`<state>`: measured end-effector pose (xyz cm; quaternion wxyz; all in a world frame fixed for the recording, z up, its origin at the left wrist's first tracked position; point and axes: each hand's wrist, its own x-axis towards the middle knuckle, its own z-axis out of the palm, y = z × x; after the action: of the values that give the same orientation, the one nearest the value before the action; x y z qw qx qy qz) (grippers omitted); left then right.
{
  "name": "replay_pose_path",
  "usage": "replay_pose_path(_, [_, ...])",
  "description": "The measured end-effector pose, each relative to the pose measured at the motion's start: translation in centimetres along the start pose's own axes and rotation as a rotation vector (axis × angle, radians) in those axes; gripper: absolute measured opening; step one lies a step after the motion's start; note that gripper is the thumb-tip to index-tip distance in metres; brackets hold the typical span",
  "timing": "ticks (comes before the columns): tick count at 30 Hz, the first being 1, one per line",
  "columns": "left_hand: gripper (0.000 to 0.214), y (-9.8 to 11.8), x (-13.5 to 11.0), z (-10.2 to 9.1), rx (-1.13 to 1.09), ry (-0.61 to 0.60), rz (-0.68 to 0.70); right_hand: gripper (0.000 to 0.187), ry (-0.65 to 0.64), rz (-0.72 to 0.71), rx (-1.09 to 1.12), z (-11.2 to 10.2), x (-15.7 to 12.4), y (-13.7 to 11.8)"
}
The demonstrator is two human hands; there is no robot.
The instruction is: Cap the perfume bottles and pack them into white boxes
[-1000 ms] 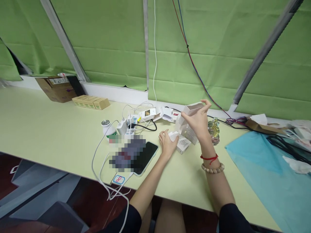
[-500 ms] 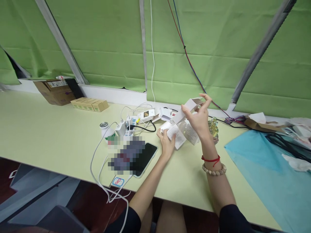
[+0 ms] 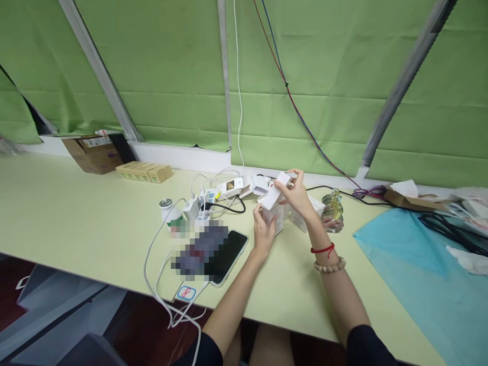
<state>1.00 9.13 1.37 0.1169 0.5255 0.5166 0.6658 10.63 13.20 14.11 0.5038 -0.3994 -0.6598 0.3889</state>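
Over the table (image 3: 297, 290), both hands (image 3: 264, 234) grip white packaging (image 3: 274, 194), the right hand (image 3: 297, 195) higher.

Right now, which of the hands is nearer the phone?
Left. The left hand is just right of the phone; the right hand is farther right and farther back.

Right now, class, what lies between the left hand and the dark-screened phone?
In the head view, only a narrow bare strip of pale tabletop lies between the left hand, holding a white carton, and the phone.
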Motion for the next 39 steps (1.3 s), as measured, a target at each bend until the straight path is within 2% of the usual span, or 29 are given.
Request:
replay_pose_path(2, [0.055, 0.3, 0.0, -0.1, -0.001, 0.005, 0.029, 0.066, 0.026, -0.031, -0.046, 0.1, 0.2, 0.6])
replay_pose_path(8, [0.054, 0.4, 0.0, -0.2, 0.027, 0.031, 0.118, 0.058, 0.140, -0.240, -0.251, 0.2, 0.6, 1.7])
replay_pose_path(14, [0.045, 0.6, 0.0, -0.2, 0.137, 0.068, 0.224, 0.054, 0.071, -0.252, -0.376, -0.1, 0.2, 1.1])
replay_pose_path(19, [0.041, 0.6, -0.1, -0.2, 0.154, 0.050, 0.213, 0.053, -0.004, -0.275, -0.514, 0.2, -0.4, 0.5])
replay_pose_path(22, [0.042, 0.6, -0.1, -0.3, 0.145, 0.049, 0.163, 0.055, 0.013, -0.264, -0.565, 0.3, -0.9, 0.0])
replay_pose_path(25, [0.046, 0.6, -0.1, -0.4, 0.119, -0.008, 0.093, 0.056, 0.046, -0.224, -0.608, 0.3, -1.3, -0.6])
replay_pose_path(28, [0.049, 0.5, -0.1, -0.4, 0.088, -0.079, 0.026, 0.054, 0.116, -0.160, -0.633, 0.1, -1.3, -1.0])
replay_pose_path(33, [0.053, 0.4, 0.0, -0.4, 0.060, -0.093, -0.012, 0.058, 0.226, -0.093, -0.603, -0.2, -0.8, -0.7])
replay_pose_path(39, [0.060, 0.0, 0.1, -0.2, 0.100, -0.088, 0.043, 0.059, 0.163, -0.094, -0.568, -0.5, -0.9, -0.9])
